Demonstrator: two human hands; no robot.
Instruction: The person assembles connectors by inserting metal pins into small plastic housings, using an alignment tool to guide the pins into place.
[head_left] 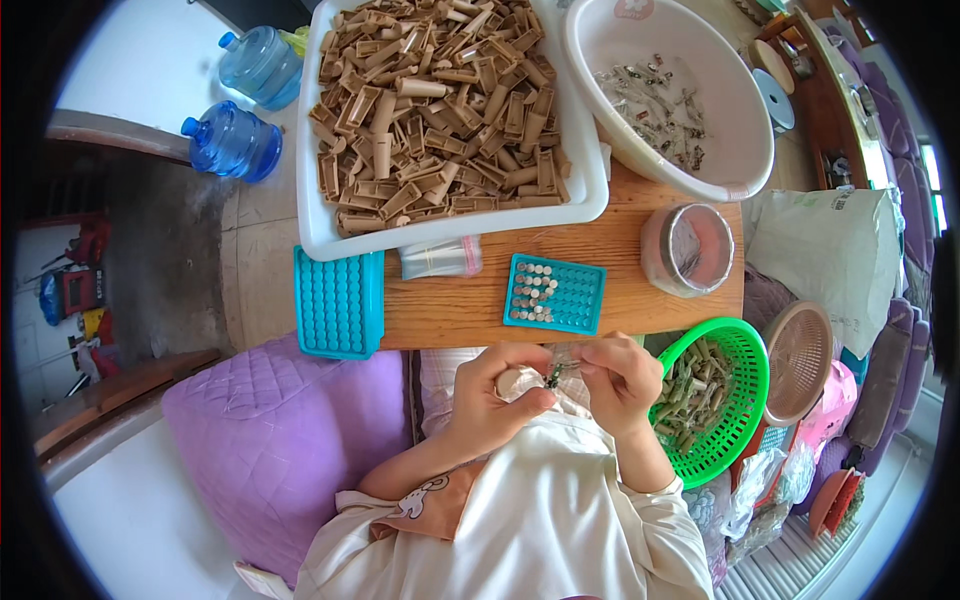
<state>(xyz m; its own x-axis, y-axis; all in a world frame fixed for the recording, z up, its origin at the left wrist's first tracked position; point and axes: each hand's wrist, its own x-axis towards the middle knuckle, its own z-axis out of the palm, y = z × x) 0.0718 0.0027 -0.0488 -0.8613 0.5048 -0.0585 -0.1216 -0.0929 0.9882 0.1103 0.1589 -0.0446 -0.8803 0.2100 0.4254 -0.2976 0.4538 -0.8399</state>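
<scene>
My left hand (500, 398) and my right hand (622, 378) are raised close together over my lap, just off the table's near edge. Between their fingertips is a small clear part with dark green bits (552, 379), pinched from both sides; its exact kind is too small to make out. A pale beige rounded piece (508, 382) shows within the curled fingers of my left hand. Beyond the hands, on the table, lies a teal dimpled tray (575, 296) with several silver button cells (533, 290) in its left part.
Stacked teal trays (340, 300) and a bundle of clear plastic bags (437, 257) lie left. A white bin (590, 195) holds tan plastic shells; a white basin (745, 165) holds small clear parts. A round tub (687, 250) stands right, above a green basket (745, 400) of assembled-looking pieces.
</scene>
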